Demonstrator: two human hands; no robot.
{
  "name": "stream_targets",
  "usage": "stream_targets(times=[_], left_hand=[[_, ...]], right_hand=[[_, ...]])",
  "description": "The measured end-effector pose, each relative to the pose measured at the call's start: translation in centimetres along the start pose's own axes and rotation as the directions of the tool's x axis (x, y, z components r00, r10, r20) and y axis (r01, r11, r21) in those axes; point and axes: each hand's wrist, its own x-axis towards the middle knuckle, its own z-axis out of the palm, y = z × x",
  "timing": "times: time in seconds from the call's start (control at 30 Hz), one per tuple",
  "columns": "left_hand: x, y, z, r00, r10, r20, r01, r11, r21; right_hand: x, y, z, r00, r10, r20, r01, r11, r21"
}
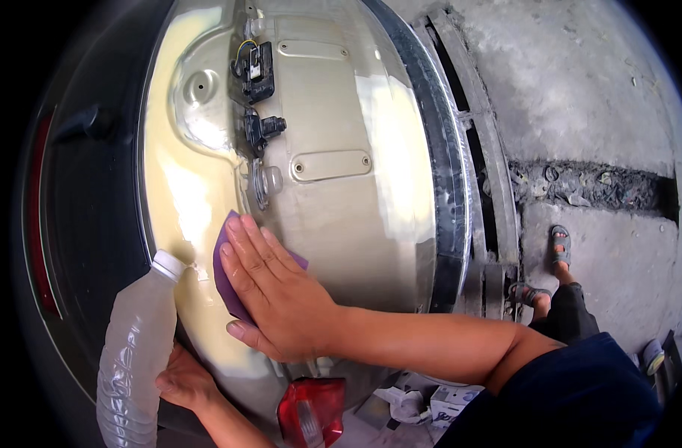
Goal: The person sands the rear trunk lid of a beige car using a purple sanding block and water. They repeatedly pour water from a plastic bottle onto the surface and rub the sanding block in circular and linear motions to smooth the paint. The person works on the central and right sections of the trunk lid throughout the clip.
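Note:
My right hand (277, 287) lies with its fingers together over a purple sheet of sandpaper (226, 280), holding it flat against the car's tailgate (326, 254). Wet, shiny cream-yellow patches of filler or primer (184, 168) cover the panel beside the sheet. My left hand (184, 377) is wrapped round a clear ribbed plastic bottle (128, 358) of cloudy liquid. Its white cap (169, 264) leans toward the panel, and a small wet streak shows on the surface by it. The bottle hides part of my left fingers.
Lamp sockets and a black latch (262, 128) protrude along the panel's recess. A red tail light (311, 411) sits near the lower edge. The dark rear window (94, 194) lies left, the bumper (439, 149) right. Beyond are concrete, a debris-filled trench (595, 187) and my sandalled feet.

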Motion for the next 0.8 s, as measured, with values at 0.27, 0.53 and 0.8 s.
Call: stream_targets(times=[0.27,0.53,0.8], left_hand=[[0.1,0.2,0.0,1.0,-0.015,0.003,0.015,0.999,0.052],[0.1,0.2,-0.3,1.0,-0.014,-0.001,0.014,0.999,0.042],[0.1,0.0,-0.2,0.999,-0.032,-0.036,0.033,0.999,0.036]], right_hand=[[2.4,-0.2,0.4,0.971,0.174,-0.165,-0.131,0.961,0.242],[4.0,1.5,-0.1,0.967,0.168,-0.189,-0.077,0.907,0.414],[5.3,0.8,0.2,0.938,0.256,-0.235,-0.158,0.917,0.366]])
